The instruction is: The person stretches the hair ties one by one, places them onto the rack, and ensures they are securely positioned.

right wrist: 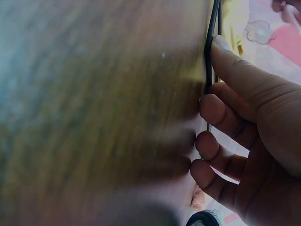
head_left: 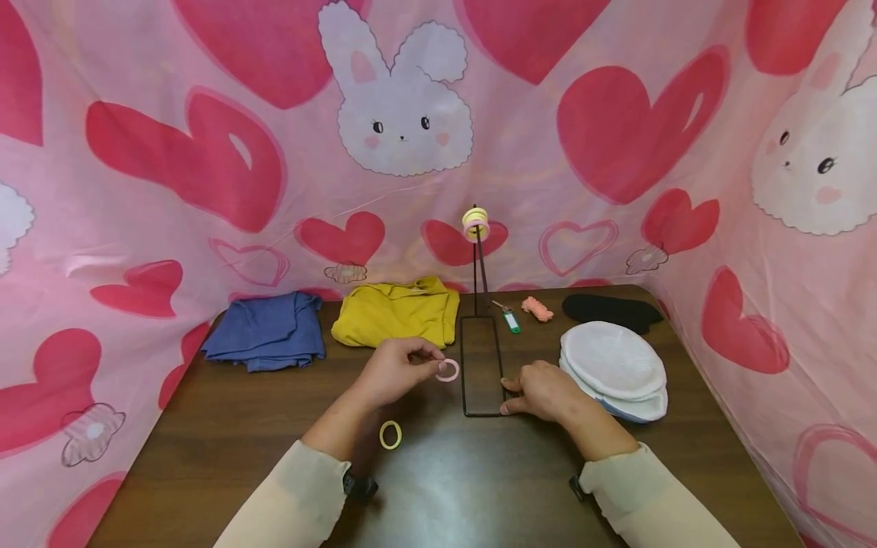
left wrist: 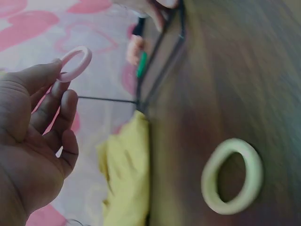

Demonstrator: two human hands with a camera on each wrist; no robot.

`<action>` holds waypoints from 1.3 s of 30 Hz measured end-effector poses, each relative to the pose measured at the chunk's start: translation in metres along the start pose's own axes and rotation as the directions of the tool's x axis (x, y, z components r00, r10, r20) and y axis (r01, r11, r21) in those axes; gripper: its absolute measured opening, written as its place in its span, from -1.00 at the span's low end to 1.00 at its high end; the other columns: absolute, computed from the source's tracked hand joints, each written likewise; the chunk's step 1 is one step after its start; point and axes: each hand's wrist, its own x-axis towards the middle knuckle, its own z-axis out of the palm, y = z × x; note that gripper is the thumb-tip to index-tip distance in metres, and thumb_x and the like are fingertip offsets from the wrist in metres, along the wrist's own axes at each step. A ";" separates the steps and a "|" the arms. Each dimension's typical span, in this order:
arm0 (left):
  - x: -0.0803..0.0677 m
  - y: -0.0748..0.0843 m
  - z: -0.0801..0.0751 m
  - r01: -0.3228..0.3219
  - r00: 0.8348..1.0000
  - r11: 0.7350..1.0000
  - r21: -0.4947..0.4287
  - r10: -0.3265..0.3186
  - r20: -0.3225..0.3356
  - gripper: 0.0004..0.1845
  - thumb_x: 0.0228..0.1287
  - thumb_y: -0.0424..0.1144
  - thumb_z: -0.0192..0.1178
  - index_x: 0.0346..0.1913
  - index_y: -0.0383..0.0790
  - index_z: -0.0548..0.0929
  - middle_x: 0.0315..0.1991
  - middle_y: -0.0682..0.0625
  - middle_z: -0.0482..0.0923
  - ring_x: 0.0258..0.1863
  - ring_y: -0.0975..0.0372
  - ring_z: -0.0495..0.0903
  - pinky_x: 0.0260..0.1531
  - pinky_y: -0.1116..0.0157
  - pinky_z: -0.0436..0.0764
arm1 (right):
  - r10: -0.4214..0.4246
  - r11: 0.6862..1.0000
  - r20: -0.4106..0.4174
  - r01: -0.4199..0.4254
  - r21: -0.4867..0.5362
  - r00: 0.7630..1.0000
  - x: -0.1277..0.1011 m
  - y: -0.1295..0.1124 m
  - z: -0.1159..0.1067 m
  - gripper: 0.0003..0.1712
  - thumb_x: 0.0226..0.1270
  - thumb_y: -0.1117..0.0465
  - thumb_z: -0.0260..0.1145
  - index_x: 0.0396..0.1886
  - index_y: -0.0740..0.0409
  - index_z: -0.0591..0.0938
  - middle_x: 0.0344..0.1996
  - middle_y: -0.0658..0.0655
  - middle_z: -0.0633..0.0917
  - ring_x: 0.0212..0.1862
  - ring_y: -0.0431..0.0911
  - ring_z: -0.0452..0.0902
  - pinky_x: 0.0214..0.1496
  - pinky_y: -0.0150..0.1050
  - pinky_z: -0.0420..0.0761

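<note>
My left hand (head_left: 397,374) pinches a small pink ring (head_left: 457,371) between thumb and fingertips, above the table beside the wire base. In the left wrist view the ring (left wrist: 87,58) stands upright at the fingertips, the other fingers loosely bent. My right hand (head_left: 544,392) grips the near right corner of a black wire stand (head_left: 464,373), thumb on the wire in the right wrist view. Yellow and pink rings (head_left: 476,216) hang at the top of the stand's tall post. A loose yellow ring (head_left: 382,435) lies on the table near my left forearm.
Along the back are folded blue cloth (head_left: 267,331), folded yellow cloth (head_left: 397,313), keys with a green tag (head_left: 510,320), a coral cord bundle (head_left: 537,309) and a black cloth item (head_left: 610,310). Stacked white round items (head_left: 613,361) stand right of my right hand. Patterned fabric (head_left: 404,198) encloses the table.
</note>
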 end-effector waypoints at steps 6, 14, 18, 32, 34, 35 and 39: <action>0.002 0.029 -0.003 -0.062 0.997 0.997 -0.055 0.059 -0.043 -0.90 0.24 -0.07 0.51 -0.25 0.06 0.81 -0.38 0.19 0.73 -0.38 0.20 0.62 -0.36 0.28 0.64 | 0.001 1.000 -0.003 -0.001 0.014 1.000 0.000 0.000 0.001 -0.33 0.12 -0.20 0.58 0.15 0.07 0.77 -0.03 0.16 0.80 0.04 0.15 0.72 0.07 0.07 0.67; 0.000 0.074 -0.010 -0.172 0.985 0.975 -0.139 0.165 -0.056 -0.92 0.25 -0.16 0.51 -0.22 0.03 0.83 -0.37 0.17 0.75 -0.39 0.19 0.62 -0.41 0.28 0.62 | 0.008 1.000 -0.003 -0.008 0.017 1.000 0.000 0.001 0.001 -0.33 0.12 -0.21 0.58 0.15 0.06 0.77 -0.02 0.12 0.80 0.05 0.16 0.72 0.10 0.08 0.65; -0.002 0.093 -0.013 -0.227 0.974 0.954 -0.197 0.219 -0.062 -0.91 0.24 -0.24 0.51 -0.21 -0.04 0.83 -0.36 0.12 0.75 -0.36 0.17 0.65 -0.38 0.28 0.63 | 0.011 1.000 -0.003 -0.011 0.013 1.000 0.001 0.002 0.001 -0.32 0.12 -0.22 0.58 0.15 0.06 0.77 -0.02 0.11 0.80 0.05 0.16 0.71 0.11 0.07 0.65; 0.009 0.124 -0.027 -0.349 0.936 0.883 -0.315 0.309 -0.171 -0.88 0.23 -0.39 0.48 -0.17 -0.22 0.81 -0.23 -0.04 0.73 -0.39 0.06 0.62 -0.40 0.28 0.63 | 0.015 1.000 0.004 -0.015 0.021 1.000 0.001 0.002 0.001 -0.33 0.14 -0.22 0.57 0.17 0.04 0.76 0.01 0.11 0.79 0.08 0.18 0.70 0.13 0.09 0.64; 0.011 0.124 -0.028 -0.341 0.938 0.883 -0.322 0.297 -0.179 -0.88 0.25 -0.37 0.47 -0.17 -0.22 0.81 -0.18 -0.04 0.74 -0.37 0.05 0.63 -0.38 0.27 0.65 | 0.015 1.000 0.006 -0.015 0.020 1.000 0.000 0.002 0.001 -0.32 0.14 -0.22 0.56 0.17 0.04 0.75 0.01 0.11 0.79 0.08 0.18 0.70 0.13 0.08 0.64; 0.012 0.123 -0.028 -0.341 0.938 0.882 -0.326 0.295 -0.183 -0.88 0.26 -0.37 0.47 -0.16 -0.22 0.81 -0.15 -0.05 0.75 -0.34 0.04 0.65 -0.36 0.26 0.66 | 0.012 1.000 0.005 -0.012 0.020 1.000 0.000 0.002 0.001 -0.32 0.14 -0.23 0.56 0.17 0.04 0.75 0.01 0.12 0.79 0.07 0.18 0.70 0.12 0.08 0.64; 0.017 0.120 -0.031 -0.323 0.943 0.882 -0.343 0.268 -0.199 -0.87 0.28 -0.36 0.46 -0.13 -0.24 0.81 -0.11 -0.07 0.77 -0.25 0.02 0.69 -0.29 0.25 0.70 | 0.000 1.000 0.001 0.000 0.020 1.000 0.001 0.002 0.001 -0.32 0.14 -0.22 0.56 0.17 0.06 0.75 0.01 0.12 0.79 0.07 0.16 0.71 0.11 0.07 0.65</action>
